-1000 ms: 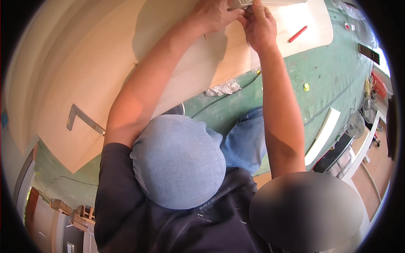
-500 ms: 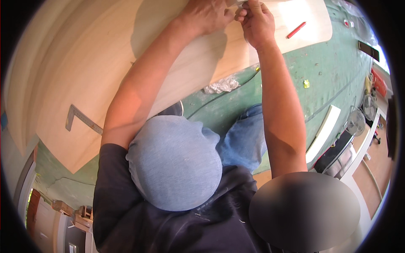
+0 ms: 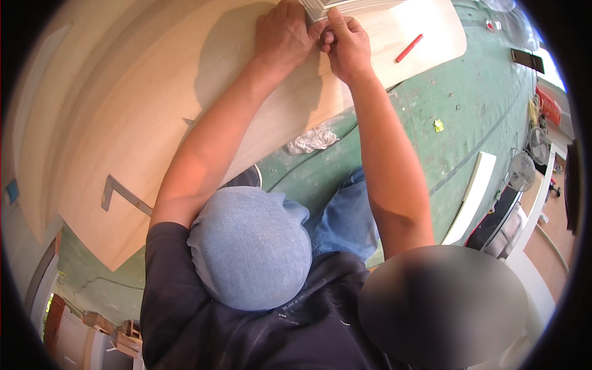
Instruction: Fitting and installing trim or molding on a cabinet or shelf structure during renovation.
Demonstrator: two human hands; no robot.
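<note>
At the top of the view, a white strip with a ridged profile [image 3: 361,8], like a moulding, lies over the pale wooden board [image 3: 142,117] and runs out of the picture. My right hand [image 3: 350,49] pinches its near corner, thumb on top and fingers curled beneath. Against the left end of the strip is my left hand [image 3: 283,37], fingers bent and thumb reaching under the corner to the right fingertips. A red pencil [image 3: 409,48] rests on the board to the right of my hands. Beside my left elbow lies a metal try square [image 3: 126,194].
Green sheeting [image 3: 425,142] covers the floor, with crumpled clear plastic [image 3: 312,140] by the board's edge. Farther right are a long white strip [image 3: 470,197], a dark phone-like slab [image 3: 527,60] and a fan [image 3: 522,171]. My bent knee [image 3: 250,246] is below the board.
The view has shifted, so the pencil and board appear farther left. Both hands sit lower in the picture, and more of the white ridged strip shows between them.
</note>
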